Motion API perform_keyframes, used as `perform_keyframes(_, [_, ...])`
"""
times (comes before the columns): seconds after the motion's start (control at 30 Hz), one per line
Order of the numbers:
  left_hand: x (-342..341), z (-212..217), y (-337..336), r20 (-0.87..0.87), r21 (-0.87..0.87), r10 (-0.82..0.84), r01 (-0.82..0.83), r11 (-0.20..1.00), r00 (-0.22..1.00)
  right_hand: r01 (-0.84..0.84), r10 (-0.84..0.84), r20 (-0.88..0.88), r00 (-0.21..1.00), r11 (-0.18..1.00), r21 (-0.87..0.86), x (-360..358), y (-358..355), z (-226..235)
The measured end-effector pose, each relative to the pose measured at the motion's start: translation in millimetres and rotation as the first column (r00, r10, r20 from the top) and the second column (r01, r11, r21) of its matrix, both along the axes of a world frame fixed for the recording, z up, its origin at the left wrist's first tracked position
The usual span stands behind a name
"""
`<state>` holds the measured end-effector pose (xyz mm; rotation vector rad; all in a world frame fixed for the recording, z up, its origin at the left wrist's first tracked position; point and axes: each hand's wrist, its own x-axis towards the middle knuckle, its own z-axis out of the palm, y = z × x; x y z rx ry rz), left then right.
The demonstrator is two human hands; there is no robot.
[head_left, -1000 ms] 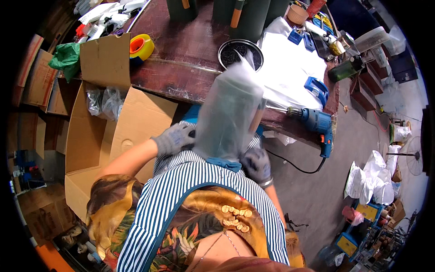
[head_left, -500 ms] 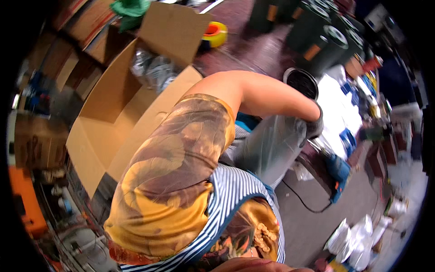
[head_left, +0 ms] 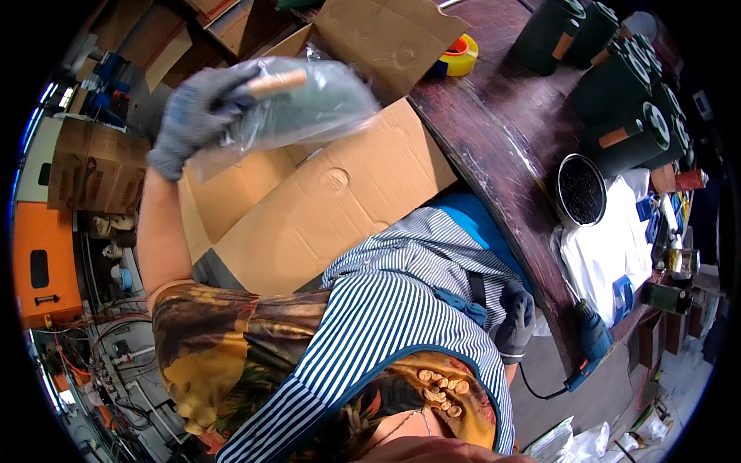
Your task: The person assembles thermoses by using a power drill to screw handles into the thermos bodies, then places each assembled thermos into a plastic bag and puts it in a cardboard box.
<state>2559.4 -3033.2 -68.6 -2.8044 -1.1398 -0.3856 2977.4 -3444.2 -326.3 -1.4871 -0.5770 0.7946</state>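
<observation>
My left hand [head_left: 197, 116], in a grey knit glove, grips a dark green canister [head_left: 309, 108] wrapped in a clear plastic bag. A light wooden handle on the canister shows through the plastic near my fingers. The bundle, a little blurred, is above an open cardboard box [head_left: 332, 208], whose inside it partly hides. Down by my waist, against the striped apron [head_left: 401, 309], my right hand [head_left: 513, 320] wears a similar glove. Its fingers are curled in, and nothing shows in them.
On the dark red table [head_left: 494, 131] stand several green canisters [head_left: 617, 85] with wooden handles, a bowl of black screws [head_left: 581, 189] and a tape roll [head_left: 461, 55]. A blue power tool [head_left: 593, 336] hangs at the table's edge, its cord trailing. An orange panel [head_left: 46, 258] stands left.
My left arm has swung from the right across to the left, bringing the bagged canister over the box. My right hand has come into view at my waist. The view has shifted.
</observation>
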Motion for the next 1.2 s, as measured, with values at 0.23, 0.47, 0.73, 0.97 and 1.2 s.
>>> perform_keyframes(0.23, [64,-199,56,-0.388,-0.443,-0.314,0.124,0.888,0.867,-0.053,0.034,-0.169,0.985,0.992,-0.114,-10,-1,-12])
perform_keyframes(0.47, [44,-322,91,-0.341,-0.565,-0.064,-0.15,0.811,0.938,-0.098,0.078,-0.13,0.988,0.983,-0.157,-25,-6,0])
perform_keyframes(0.73, [336,-47,46,-0.223,0.202,-0.336,0.38,0.903,0.915,-0.051,0.059,0.033,0.998,0.975,-0.216,-14,-5,33])
perform_keyframes(0.97, [579,-69,30,-0.572,0.544,-0.756,0.837,-0.061,0.317,0.122,-0.094,0.205,0.974,0.984,-0.128,2,-30,57])
perform_keyframes(1.2, [552,-48,39,-0.576,0.672,-0.574,0.737,0.072,0.582,0.571,-0.528,0.303,0.793,0.818,-0.068,63,-134,26])
